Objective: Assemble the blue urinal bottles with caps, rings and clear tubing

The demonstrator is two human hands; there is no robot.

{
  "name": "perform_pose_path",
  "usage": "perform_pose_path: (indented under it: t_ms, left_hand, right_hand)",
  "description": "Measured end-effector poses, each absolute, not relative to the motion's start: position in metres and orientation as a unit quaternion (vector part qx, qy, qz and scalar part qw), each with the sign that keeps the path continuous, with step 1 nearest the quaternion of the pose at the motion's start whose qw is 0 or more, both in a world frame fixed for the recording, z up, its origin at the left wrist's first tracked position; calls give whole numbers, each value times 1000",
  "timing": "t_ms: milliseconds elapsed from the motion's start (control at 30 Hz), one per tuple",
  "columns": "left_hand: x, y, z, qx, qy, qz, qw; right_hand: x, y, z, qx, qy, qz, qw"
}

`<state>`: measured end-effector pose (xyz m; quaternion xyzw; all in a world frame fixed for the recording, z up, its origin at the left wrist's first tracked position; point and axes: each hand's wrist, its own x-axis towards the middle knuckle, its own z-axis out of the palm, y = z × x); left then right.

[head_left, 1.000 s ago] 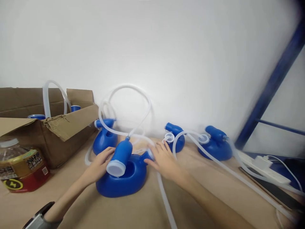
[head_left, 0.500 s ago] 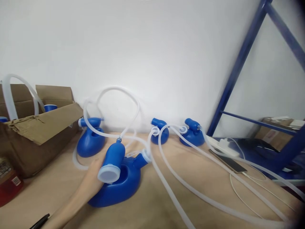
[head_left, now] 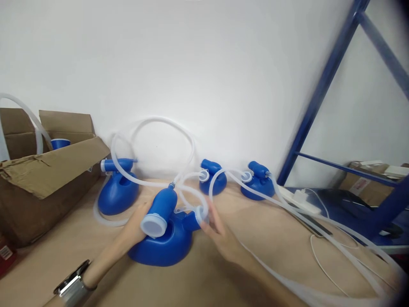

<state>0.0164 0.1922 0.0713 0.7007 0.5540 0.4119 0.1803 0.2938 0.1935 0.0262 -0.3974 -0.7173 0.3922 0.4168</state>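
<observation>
holding white cap (head_left: 200, 214): right hand (head_left: 221, 235), fingers curled; left hand (head_left: 136, 224), fingers hidden, grip we cannot tell; near blue bottle (head_left: 159, 255), may tip if looped hose (head_left: 156, 118) drags.

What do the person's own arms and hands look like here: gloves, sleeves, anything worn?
No gloves show on the left hand or right hand, and no sleeves on the left forearm or right forearm. A watch with a dark case and grey band sits on the left wrist. The left fingers are mostly hidden.
</observation>
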Motion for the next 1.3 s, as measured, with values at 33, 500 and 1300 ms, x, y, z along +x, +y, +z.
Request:
perform_pose_path:
  t_ms: [33,500,1300]
  left_hand:
    - [11,196,66,709,543,409,187]
    - [-27,202,40,737,580,332,105]
    - [-31,195,34,758,567,313,74]
  right_hand:
    - [281,199,28,-397,-714,386,429]
    - [248,233,48,-438,-696,429,374]
    - [251,232,45,-384,-747,431,329]
